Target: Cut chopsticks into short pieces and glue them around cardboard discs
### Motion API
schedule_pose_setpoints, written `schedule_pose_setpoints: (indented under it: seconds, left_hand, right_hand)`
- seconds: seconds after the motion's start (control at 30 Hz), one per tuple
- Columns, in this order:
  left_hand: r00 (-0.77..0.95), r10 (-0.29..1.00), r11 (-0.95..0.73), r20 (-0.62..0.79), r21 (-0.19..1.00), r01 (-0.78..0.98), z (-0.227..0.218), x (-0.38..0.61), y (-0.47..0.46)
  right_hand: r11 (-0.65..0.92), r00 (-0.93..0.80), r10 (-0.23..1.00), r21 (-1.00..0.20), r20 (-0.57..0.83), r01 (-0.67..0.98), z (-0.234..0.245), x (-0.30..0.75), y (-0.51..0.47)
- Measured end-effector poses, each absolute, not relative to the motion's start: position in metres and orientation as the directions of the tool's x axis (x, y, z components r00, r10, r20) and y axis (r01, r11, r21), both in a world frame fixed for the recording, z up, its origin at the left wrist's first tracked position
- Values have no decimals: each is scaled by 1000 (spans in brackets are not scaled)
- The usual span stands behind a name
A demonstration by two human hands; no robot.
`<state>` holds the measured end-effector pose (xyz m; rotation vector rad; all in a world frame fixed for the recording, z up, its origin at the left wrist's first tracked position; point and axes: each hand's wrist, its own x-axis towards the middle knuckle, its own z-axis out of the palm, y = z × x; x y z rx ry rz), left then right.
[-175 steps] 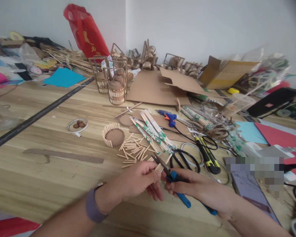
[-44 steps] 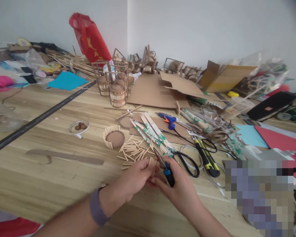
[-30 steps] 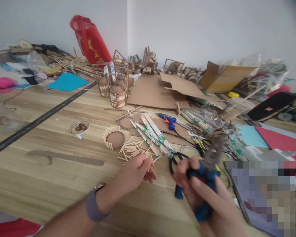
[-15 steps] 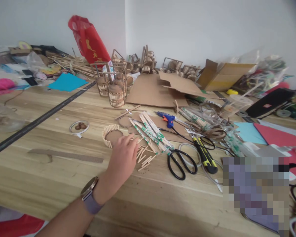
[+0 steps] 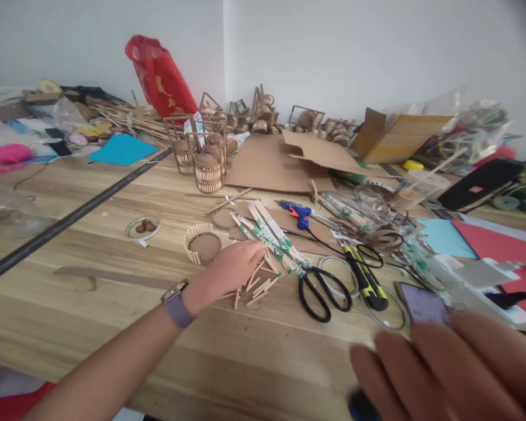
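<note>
My left hand (image 5: 225, 272) lies flat on a pile of short cut wooden sticks (image 5: 256, 285), fingers stretched toward the wrapped chopsticks (image 5: 272, 237). A round cardboard base ringed with upright sticks (image 5: 201, 245) stands just left of that hand. My right hand (image 5: 447, 368) is blurred and close to the camera at the bottom right. Its fingers curl over a blue handle (image 5: 360, 407), the blue-handled pliers. Black scissors (image 5: 322, 292) lie between the two hands.
A yellow-and-black utility knife (image 5: 368, 283), a blue glue gun (image 5: 298, 211) and a phone (image 5: 423, 303) lie to the right. Flat cardboard (image 5: 272, 161), stick cages (image 5: 206, 161) and a red bag (image 5: 162, 79) stand behind. A long black strip (image 5: 70, 216) crosses the left.
My left hand left the pliers' jaws and went forward onto the stick pile. My right hand swung away with the pliers, dropped out of view, and is back at the bottom right.
</note>
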<state>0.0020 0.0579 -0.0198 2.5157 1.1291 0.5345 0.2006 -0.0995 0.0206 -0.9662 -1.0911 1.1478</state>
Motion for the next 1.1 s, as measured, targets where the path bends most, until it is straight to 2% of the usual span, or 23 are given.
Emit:
schedule_pose_setpoints:
  seconds: [0.07, 0.13, 0.2, 0.27, 0.33, 0.43, 0.5, 0.6, 0.73, 0.8, 0.87, 0.93, 1.1]
  left_hand:
    - [626, 757, -635, 187, 441, 635, -22, 7, 66]
    - [639, 747, -645, 183, 433, 630, -23, 11, 70]
    - [648, 740, -653, 180, 423, 628, -24, 13, 71]
    - [647, 741, -654, 180, 413, 634, -23, 13, 69]
    - [637, 746, -651, 193, 410, 639, -18, 13, 63]
    - [628, 737, -667, 251, 421, 614, -5, 16, 46]
    - [642, 716, -693, 275, 390, 606, 1, 21, 31]
    - [686, 648, -760, 329, 237, 605, 2, 29, 10]
    - [695, 502, -779, 515, -81, 622, -6, 34, -6]
    - [693, 437, -761, 573, -175, 624, -7, 34, -9]
    - [693, 401, -750, 600, -219, 624, -7, 31, -9]
    - [691, 422, -738, 586, -220, 638, -5, 28, -8]
    - [645, 568, -703, 511, -107, 703, -1, 14, 1]
  right_hand:
    - [203, 105, 978, -936, 180, -287, 25, 194, -74]
    - [178, 116, 983, -884, 141, -433, 20, 192, -51]
    - [143, 138, 986, -898, 93, -417, 8, 194, -35]
    - [125, 200, 977, -959, 74, -255, -4, 198, -27]
    - [121, 269, 956, -993, 119, 9, -14, 204, -24]
    - [80, 332, 920, -931, 206, 356, -18, 210, -23]
    - [15, 351, 915, -887, 198, 462, -16, 213, -23]
    - [-64, 316, 946, -919, 68, 390, -10, 212, -24]
    - [-234, 136, 964, -972, -228, 26, -3, 202, -29]
    - [-285, 77, 954, -956, -290, -65, 0, 198, -31]
    - [-291, 56, 954, -953, -296, -84, 0, 197, -32]
    - [-264, 40, 963, -963, -266, -52, 0, 200, -31]
    - [-40, -56, 997, -982, -51, 184, 6, 213, -29]
